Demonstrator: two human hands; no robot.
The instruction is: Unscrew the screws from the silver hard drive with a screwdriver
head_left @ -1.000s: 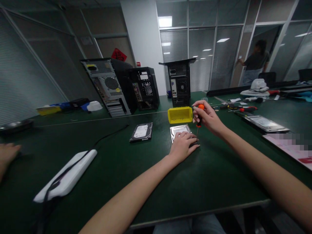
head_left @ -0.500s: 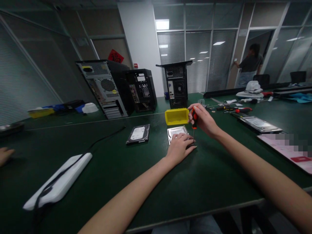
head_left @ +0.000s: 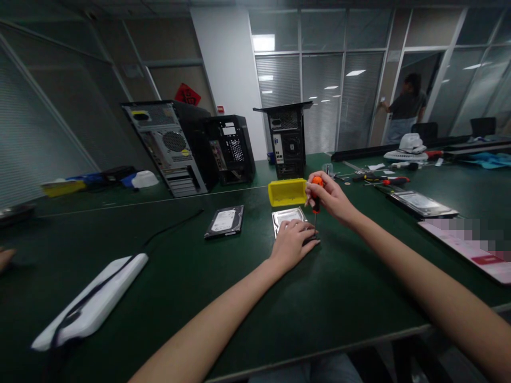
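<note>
My right hand (head_left: 329, 197) is wrapped round the orange-and-black handle of a screwdriver (head_left: 315, 205). Its thin shaft points straight down to the right edge of a silver hard drive (head_left: 285, 215). Across the near part of that drive lies my left hand (head_left: 293, 242), fingers bent over it and thumb by the screwdriver tip, steadying it on the table. The hand hides much of the drive, and where the tip sits cannot be made out. Just behind the drive stands a yellow bin (head_left: 287, 192). A second hard drive (head_left: 225, 221) with a white label lies to the left.
Computer cases (head_left: 171, 149) stand at the back. A white power strip (head_left: 96, 298) with a black cable lies on the left, near another person's hand (head_left: 6, 259). To the right are pliers (head_left: 395, 181), another hard drive (head_left: 423, 203) and a pink sheet (head_left: 471, 255).
My right hand has turned slightly about the screwdriver, and more of the orange handle top shows. My left hand stays on the drive. The whole view has shifted slightly.
</note>
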